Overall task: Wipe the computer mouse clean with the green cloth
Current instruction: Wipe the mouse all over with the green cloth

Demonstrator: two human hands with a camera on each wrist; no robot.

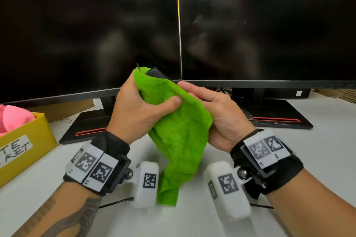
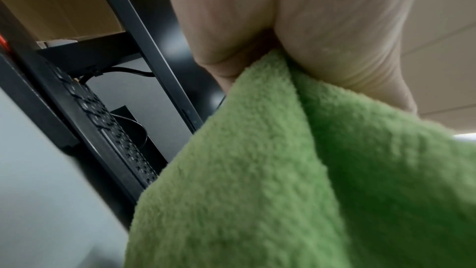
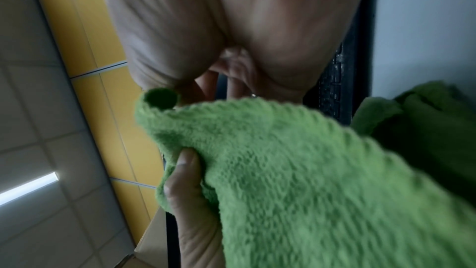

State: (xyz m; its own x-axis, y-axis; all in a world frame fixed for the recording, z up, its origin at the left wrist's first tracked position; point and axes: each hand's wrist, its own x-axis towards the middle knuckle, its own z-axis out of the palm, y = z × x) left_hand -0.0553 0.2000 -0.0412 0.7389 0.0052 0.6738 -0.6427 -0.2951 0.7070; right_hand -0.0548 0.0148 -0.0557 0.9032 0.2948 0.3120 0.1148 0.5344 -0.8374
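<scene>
I hold the green cloth [image 1: 181,136] and the black computer mouse [image 1: 154,72] up above the desk, in front of the monitors. My left hand [image 1: 138,109] grips the cloth bunched over the mouse, its thumb pressing into the fabric. Only the mouse's top end and its cable stub show above the cloth. My right hand [image 1: 221,113] cups the wrapped mouse from the right, fingers curled around it under the cloth. The cloth's loose end hangs down to the table. In the wrist views the cloth [image 2: 283,170] [image 3: 309,170] fills the frame below each palm.
Two dark monitors [image 1: 269,25] stand close behind my hands, their black stands [image 1: 279,119] with red stripes on the white table [image 1: 192,223]. A yellow bin [image 1: 28,140] with a pink cloth sits at the left. A black keyboard [image 2: 113,140] lies under the monitors.
</scene>
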